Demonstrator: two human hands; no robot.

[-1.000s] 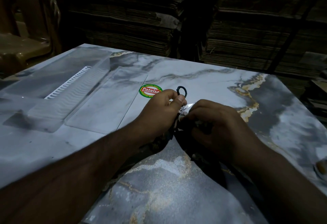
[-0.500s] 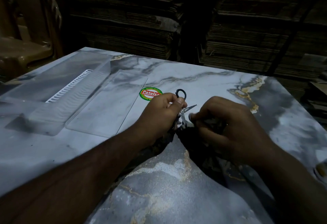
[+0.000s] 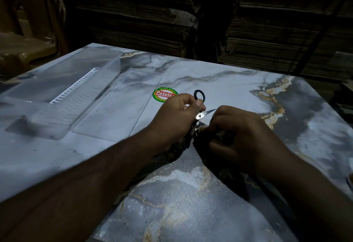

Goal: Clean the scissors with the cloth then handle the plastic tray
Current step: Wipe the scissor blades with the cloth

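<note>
One view, head camera. Left hand (image 3: 176,119) gripping small scissors (image 3: 202,112) by the black loop handles, thin steel blades parted, tips pointing right. Right hand (image 3: 242,136) pinching crumpled dark cloth (image 3: 200,136) around the lower blade, beside the pivot. Lying well left on glossy marble-patterned table (image 3: 219,81): clear plastic tray (image 3: 63,96), long and rectangular, white slotted strip inside. Round red-green sticker (image 3: 163,95) showing just beyond left knuckles.
</note>
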